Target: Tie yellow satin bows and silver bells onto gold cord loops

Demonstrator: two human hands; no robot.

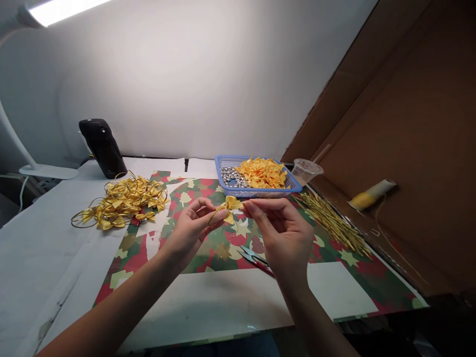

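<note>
Between my two hands, above the patterned paper, is a yellow ribbon bow (231, 204) with a thin gold loop hanging at its left side. My left hand (199, 220) pinches the bow and loop between thumb and fingers. From the right, the thumb and forefinger of my right hand (284, 230) close on the bow's right end. Below the hands lies a pair of thread snips (255, 259), its blades pointing up and left and its handle partly behind my right hand. To the left is a pile of finished-looking yellow bows (128, 201) with gold loops.
A blue basket (260, 193) behind my hands holds silver bells and loose yellow-orange bows. Gold wire ties (332, 223) lie to the right, near a plastic cup (307, 168). A black bottle (103, 148) and a lamp base (48, 171) stand left. A cardboard wall (409, 124) borders the right.
</note>
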